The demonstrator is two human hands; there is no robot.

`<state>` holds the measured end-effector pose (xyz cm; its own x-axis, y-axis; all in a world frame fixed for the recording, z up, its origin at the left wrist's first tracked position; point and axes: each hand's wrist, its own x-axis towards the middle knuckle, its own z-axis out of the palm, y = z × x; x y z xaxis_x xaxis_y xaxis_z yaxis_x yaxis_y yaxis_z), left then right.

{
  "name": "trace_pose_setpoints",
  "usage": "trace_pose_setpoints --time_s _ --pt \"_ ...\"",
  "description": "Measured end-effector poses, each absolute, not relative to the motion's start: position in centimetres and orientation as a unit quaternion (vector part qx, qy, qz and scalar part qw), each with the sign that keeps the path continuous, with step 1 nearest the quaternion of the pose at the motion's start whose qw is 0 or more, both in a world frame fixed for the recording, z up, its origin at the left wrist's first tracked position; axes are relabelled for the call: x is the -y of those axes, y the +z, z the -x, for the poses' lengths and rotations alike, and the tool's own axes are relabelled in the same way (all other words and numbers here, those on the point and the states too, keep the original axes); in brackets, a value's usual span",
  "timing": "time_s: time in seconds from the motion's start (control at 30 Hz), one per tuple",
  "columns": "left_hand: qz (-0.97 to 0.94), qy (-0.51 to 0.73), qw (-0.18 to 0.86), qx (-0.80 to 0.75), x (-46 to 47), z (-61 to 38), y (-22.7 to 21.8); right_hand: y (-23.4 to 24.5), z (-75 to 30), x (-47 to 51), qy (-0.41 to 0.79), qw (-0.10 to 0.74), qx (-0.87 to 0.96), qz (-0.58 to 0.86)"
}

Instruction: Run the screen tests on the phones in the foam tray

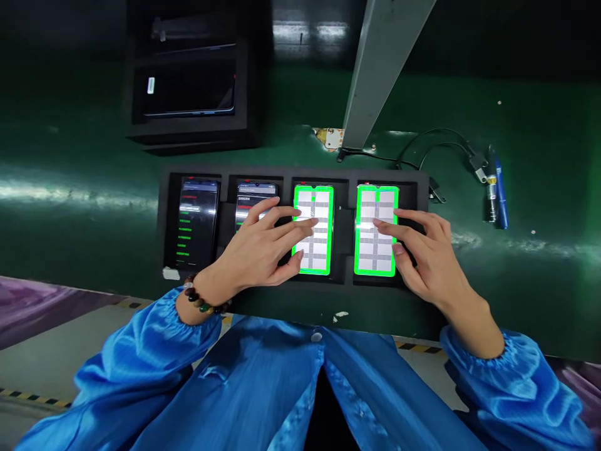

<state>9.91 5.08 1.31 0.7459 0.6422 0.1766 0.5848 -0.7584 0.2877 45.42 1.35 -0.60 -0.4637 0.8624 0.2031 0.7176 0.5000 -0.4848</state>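
A black foam tray (345,250) on the bench holds a row of smartphones. My left hand (267,244) reaches over the third smartphone (322,250), fingers spread and a fingertip at its lit screen. That screen has a green border and a white and grey grid. The rightmost smartphone (369,247) shows the same pattern; my right hand (425,250) has its index finger on that screen and its thumb by the edge. Partly hidden behind my left hand is the second smartphone (256,191), with a dark screen of text. The leftmost smartphone (198,222) displays green and red lines.
At the back left, a stack of black foam trays (188,128) holds another phone (192,91). A grey metal post (382,69) rises behind the row. Black cables (441,141) and two pens (496,191) lie to the right on the green bench (554,188).
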Motion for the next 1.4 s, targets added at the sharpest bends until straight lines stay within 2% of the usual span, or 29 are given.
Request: trace_pose_setpoints --time_s 0.57,0.97,1.2,1.4 --pt "-0.924 0.184 0.238 -0.238 -0.7 -8.4 1.2 -0.8 -47.6 3.8 0.225 0.240 0.870 0.368" --pt "-0.915 0.192 0.090 -0.342 -0.1 -7.9 1.2 0.7 -44.7 2.3 0.218 0.173 0.870 0.407" --pt "-0.935 0.197 0.122 -0.268 -1.5 -12.1 1.4 0.4 -48.5 4.0 0.158 0.211 0.840 0.474" --pt "-0.917 0.187 0.134 -0.326 -1.0 -10.8 0.9 0.4 -45.7 2.3 0.185 0.200 0.853 0.446"
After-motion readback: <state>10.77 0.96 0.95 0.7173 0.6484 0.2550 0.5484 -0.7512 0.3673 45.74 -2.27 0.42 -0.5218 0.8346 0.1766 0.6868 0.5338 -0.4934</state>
